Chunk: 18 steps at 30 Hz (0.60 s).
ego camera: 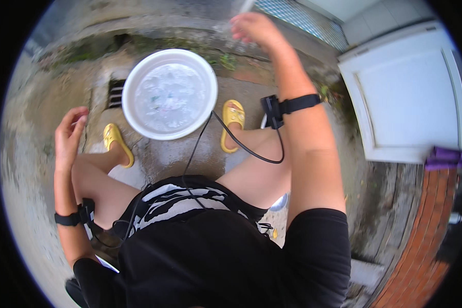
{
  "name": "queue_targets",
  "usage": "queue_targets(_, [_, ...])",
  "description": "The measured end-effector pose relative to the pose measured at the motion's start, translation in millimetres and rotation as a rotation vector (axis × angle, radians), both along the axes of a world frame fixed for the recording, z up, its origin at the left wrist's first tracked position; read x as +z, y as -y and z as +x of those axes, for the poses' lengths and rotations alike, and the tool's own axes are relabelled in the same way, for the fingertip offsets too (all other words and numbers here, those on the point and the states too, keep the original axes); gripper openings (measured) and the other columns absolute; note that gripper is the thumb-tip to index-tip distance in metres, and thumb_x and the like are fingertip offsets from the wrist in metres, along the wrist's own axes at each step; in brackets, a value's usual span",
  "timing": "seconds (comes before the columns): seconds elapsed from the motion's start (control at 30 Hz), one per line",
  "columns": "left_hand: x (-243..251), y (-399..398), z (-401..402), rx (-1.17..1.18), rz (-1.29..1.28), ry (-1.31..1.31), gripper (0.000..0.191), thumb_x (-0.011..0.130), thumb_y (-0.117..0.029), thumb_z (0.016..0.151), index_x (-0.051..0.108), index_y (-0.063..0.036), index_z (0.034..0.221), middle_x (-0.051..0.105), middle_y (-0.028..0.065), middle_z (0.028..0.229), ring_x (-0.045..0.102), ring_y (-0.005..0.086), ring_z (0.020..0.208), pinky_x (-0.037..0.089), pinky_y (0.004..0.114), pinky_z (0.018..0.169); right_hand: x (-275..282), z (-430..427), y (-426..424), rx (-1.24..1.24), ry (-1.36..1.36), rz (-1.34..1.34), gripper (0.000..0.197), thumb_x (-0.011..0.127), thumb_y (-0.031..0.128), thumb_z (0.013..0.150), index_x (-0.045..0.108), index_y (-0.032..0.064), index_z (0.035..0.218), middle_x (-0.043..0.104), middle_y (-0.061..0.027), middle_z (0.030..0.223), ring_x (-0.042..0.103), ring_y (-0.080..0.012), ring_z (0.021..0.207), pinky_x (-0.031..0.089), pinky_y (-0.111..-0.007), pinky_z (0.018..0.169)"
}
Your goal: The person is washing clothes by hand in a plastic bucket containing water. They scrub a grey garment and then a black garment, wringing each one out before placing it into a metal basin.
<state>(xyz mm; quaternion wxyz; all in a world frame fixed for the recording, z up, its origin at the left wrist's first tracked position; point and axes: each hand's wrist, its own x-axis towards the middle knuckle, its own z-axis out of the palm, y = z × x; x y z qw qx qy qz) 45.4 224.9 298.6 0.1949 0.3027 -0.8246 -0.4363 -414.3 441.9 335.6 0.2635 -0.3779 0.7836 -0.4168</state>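
Note:
A round white plastic basin (169, 132) stands on the wet ground between the person's feet, holding sudsy water with something submerged that is too blurred to name. My left hand (70, 134) hangs in the air to the left of the basin, fingers loosely curled and holding nothing. Raised beyond the basin on the upper right, my right hand (256, 29) is near a pale, blurred object at the top edge. Its fingers are bent and blurred; whether they touch that object I cannot tell.
A metal drain grate (116, 93) lies left of the basin. Yellow slippers (117, 145) are on both feet. Black cables (254, 154) hang from the strapped devices across the lap. To the right are a white panel (412, 96), a purple cloth (445, 158) and red bricks (419, 238).

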Motion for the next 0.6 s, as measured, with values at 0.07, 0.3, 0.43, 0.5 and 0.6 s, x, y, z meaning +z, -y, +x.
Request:
queue_targets(0.07, [-6, -17, -60, -0.177, 0.002, 0.088, 0.022, 0.057, -0.009, 0.088, 0.059, -0.0032, 0.109, 0.063, 0.0051, 0.100, 0.058, 0.0136, 0.093, 0.045, 0.026, 0.082, 32, -30, -68, -0.171, -0.020, -0.024, 0.026, 0.052, 0.026, 0.090, 0.060, 0.0099, 0.108, 0.064, -0.0039, 0.095, 0.062, -0.0123, 0.085, 0.049, -0.027, 0.071])
queue_targets(0.3, [-83, -31, -146, -0.481, -0.015, 0.293, 0.023, 0.062, -0.009, 0.084, 0.060, -0.0030, 0.106, 0.064, 0.0068, 0.087, 0.058, 0.0145, 0.080, 0.048, 0.028, 0.073, 54, -53, -273, -0.657, -0.004, -0.058, 0.024, 0.050, 0.026, 0.091, 0.060, 0.0120, 0.108, 0.063, -0.0002, 0.091, 0.061, -0.0106, 0.083, 0.047, -0.025, 0.071])
queue_targets(0.43, [-91, -51, -168, -0.585, -0.058, 0.422, 0.023, 0.063, -0.009, 0.084, 0.060, -0.0029, 0.107, 0.063, 0.0070, 0.086, 0.058, 0.0145, 0.079, 0.048, 0.029, 0.072, -44, -54, -362, -0.826, 0.174, 0.132, 0.021, 0.052, 0.028, 0.091, 0.061, 0.0144, 0.103, 0.064, -0.0008, 0.088, 0.063, -0.0128, 0.079, 0.048, -0.028, 0.068])
queue_targets(0.5, [-97, -60, -178, -0.604, 0.005, 0.376, 0.024, 0.063, -0.009, 0.084, 0.060, -0.0029, 0.106, 0.063, 0.0068, 0.084, 0.057, 0.0145, 0.077, 0.048, 0.029, 0.072, -100, -43, -377, -0.833, 0.279, 0.182, 0.020, 0.051, 0.026, 0.091, 0.060, 0.0131, 0.103, 0.064, -0.0024, 0.088, 0.063, -0.0136, 0.078, 0.049, -0.030, 0.065])
queue_targets(0.6, [-111, -65, -183, -0.625, 0.007, 0.383, 0.024, 0.063, -0.008, 0.083, 0.060, -0.0030, 0.106, 0.063, 0.0076, 0.082, 0.058, 0.0156, 0.075, 0.048, 0.029, 0.071, -173, -25, -376, -0.827, 0.355, 0.226, 0.019, 0.051, 0.021, 0.089, 0.061, 0.0105, 0.101, 0.065, -0.0027, 0.086, 0.064, -0.0116, 0.067, 0.048, -0.026, 0.055])
